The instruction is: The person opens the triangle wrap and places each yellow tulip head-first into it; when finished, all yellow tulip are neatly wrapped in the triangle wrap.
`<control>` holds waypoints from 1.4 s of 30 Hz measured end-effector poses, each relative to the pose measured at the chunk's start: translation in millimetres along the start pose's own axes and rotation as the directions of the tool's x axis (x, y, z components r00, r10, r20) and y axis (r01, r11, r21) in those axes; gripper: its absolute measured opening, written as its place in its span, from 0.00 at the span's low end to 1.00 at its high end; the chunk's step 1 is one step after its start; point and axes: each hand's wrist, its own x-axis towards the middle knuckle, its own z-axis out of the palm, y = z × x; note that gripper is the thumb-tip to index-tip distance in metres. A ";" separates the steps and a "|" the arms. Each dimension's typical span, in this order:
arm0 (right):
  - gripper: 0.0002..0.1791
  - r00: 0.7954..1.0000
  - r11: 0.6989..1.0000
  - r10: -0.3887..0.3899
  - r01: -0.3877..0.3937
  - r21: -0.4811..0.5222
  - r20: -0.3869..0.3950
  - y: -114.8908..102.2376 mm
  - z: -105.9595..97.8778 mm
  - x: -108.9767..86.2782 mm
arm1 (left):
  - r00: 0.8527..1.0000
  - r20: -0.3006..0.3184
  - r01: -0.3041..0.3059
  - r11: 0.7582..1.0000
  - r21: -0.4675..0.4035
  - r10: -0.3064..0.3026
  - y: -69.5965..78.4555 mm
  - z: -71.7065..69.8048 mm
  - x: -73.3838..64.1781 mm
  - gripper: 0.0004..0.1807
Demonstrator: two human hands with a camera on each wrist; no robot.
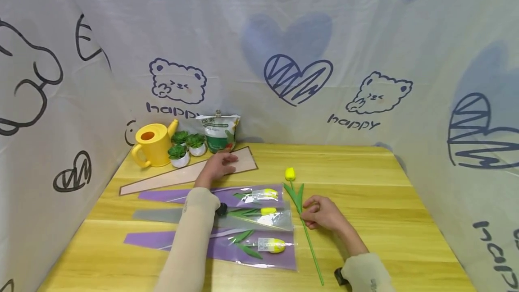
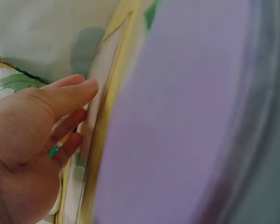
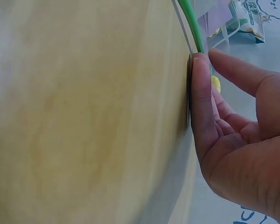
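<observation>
A yellow artificial tulip (image 1: 308, 233) lies lengthwise right of the wrapped flowers, its bloom toward the back. My right hand (image 1: 324, 213) pinches its green stem (image 3: 194, 28) between thumb and fingertips, below the leaves. My left hand (image 1: 219, 166) is over a long pink wrapping sleeve (image 1: 245, 159) with a dark edge. In the left wrist view, that hand's fingers (image 2: 70, 100) are loosely bent beside the sleeve and hold nothing. Nearer the front lie a purple-wrapped tulip (image 1: 269, 193), a grey-wrapped tulip (image 1: 267, 211) and another purple-wrapped tulip (image 1: 277, 245), partly covered by my left forearm.
A yellow watering can (image 1: 158, 148) stands at the back left of the wooden table (image 1: 365, 184). Beside it are three small potted succulents (image 1: 180, 154) and a green-and-white bag (image 1: 219, 134) with a clip on top. Printed white cloth (image 1: 292, 35) hangs around the table.
</observation>
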 end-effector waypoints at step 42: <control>0.14 0.996 0.998 0.063 -0.064 -0.014 -0.064 0.1 3.4 3.1 | 0.995 -0.095 0.023 0.990 -0.141 -0.037 13.4 42.0 -2.5 0.12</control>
